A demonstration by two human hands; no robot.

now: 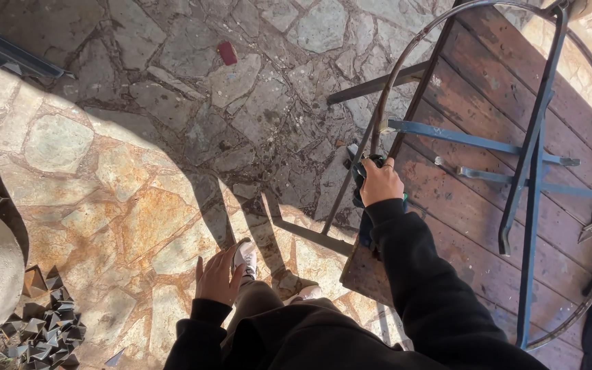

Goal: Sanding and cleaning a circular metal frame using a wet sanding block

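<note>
Your right hand [381, 182] is curled tight around a dark cloth [363, 179], pressing it on the curved metal ring [405, 65] where that meets the near edge of the wooden worktop [474, 219]. Your left hand [217, 275] hangs loose and spread, holding nothing, above the stone floor [131, 205] beside your shoe [245, 256]. Keep the cloth bunched under your palm so it wraps the bar rather than skating over it, and I'd brace the blue steel frame [533, 171] with your free hand so it doesn't rock.
</note>
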